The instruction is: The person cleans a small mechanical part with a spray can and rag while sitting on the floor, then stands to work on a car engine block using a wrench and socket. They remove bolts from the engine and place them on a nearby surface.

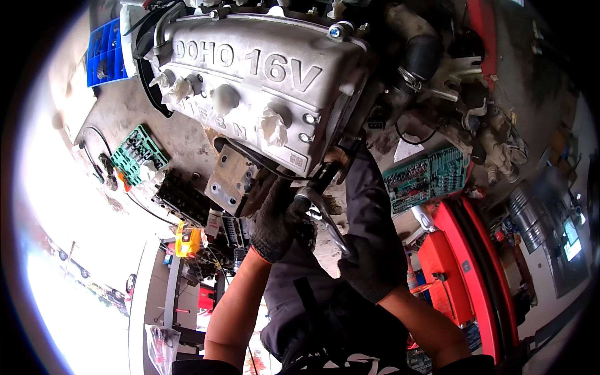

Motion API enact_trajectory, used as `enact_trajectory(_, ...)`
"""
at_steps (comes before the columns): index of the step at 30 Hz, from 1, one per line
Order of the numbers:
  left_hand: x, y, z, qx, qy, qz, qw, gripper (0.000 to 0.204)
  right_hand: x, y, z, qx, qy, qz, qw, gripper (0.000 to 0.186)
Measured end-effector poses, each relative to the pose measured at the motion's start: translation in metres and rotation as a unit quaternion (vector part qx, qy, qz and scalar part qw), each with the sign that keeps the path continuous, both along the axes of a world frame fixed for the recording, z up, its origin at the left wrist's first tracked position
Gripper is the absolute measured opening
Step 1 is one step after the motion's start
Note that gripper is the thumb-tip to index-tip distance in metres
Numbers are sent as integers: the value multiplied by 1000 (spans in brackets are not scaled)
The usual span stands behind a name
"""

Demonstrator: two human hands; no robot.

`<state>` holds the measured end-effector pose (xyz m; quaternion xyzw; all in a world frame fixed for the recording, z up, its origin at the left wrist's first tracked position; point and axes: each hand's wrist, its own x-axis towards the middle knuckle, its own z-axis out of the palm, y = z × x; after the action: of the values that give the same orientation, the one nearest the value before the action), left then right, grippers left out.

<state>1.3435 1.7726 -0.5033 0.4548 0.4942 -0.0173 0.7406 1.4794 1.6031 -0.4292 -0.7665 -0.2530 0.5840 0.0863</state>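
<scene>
A silver engine valve cover (262,69) with white rags stuffed into its plug holes fills the upper middle. Below its lower edge a chrome wrench (328,225) runs slanted from the engine's side toward me. My right hand (369,262), in a dark glove, is shut on the wrench's near end. My left hand (275,222), also gloved, curls around the wrench's head beside a grey metal bracket (231,181). What the wrench's head sits on is hidden by the left glove. Both bare forearms come in from the lower edge.
A green socket tray (139,153) and a black parts block (181,200) lie left of the engine. A blue bin (106,53) stands at the upper left. To the right are a green tool tray (428,178), a red tool cart (465,262), hoses and brackets (437,69).
</scene>
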Motion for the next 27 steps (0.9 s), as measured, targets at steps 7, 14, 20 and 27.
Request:
enact_trajectory(7, -1, -4, -3, -42, 37, -24, 998, 60, -5, -9, -8, -102, 138, -36, 984, 29)
enact_trajectory(14, 0, -19, -10, -193, 6, 76, 978, 56, -32, -9, -16, -106, 182, -143, 967, 31)
enact_trajectory(20, 21, -25, -12, -192, 66, 73, 976, 44, -48, -12, -26, -85, 148, -89, 981, 24)
enact_trajectory(27, 18, -17, -9, -163, 47, -36, 985, 42, -50, -19, -32, -82, 175, -130, 972, 17)
